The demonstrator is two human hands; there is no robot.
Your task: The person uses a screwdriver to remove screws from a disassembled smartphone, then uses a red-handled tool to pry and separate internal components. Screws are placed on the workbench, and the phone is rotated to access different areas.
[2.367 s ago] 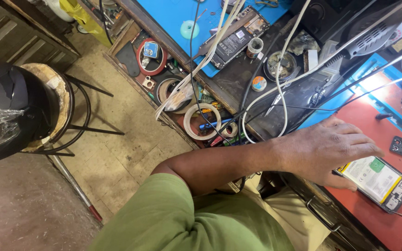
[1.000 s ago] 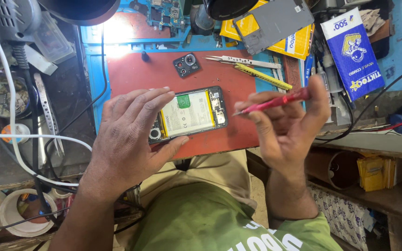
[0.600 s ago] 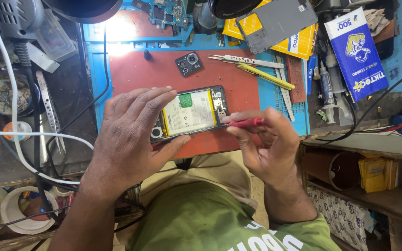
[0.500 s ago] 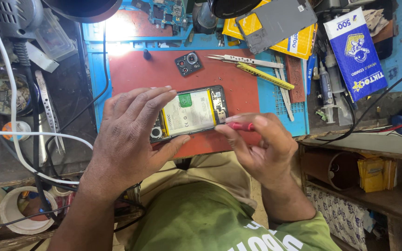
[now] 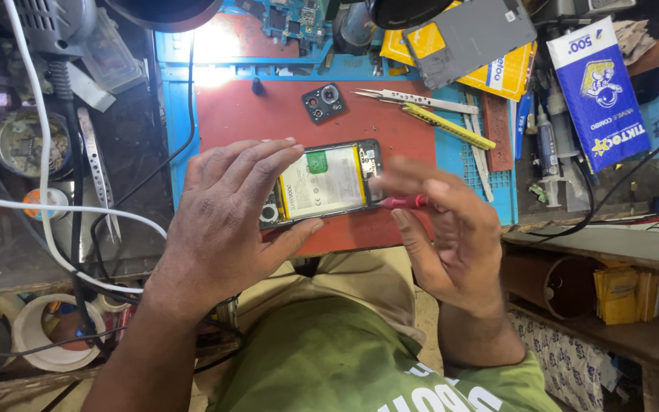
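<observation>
Our left hand [image 5: 226,221] clamps the opened phone [image 5: 328,183]; our right hand [image 5: 451,233] pinches the red screwdriver [image 5: 402,202]; a slipping tip could gouge the board.

1. The phone [image 5: 328,183] has its back cover off, so you can see inside. It lies flat on the red mat [image 5: 230,122], a little tilted. A pale battery fills most of it, with a small green patch near the top. The left hand [image 5: 226,221] holds it down at one end, thumb below, fingers on top.
2. The red screwdriver [image 5: 402,202] is thin. The right hand [image 5: 444,229] pinches it. Its tip touches the phone's right end.
</observation>
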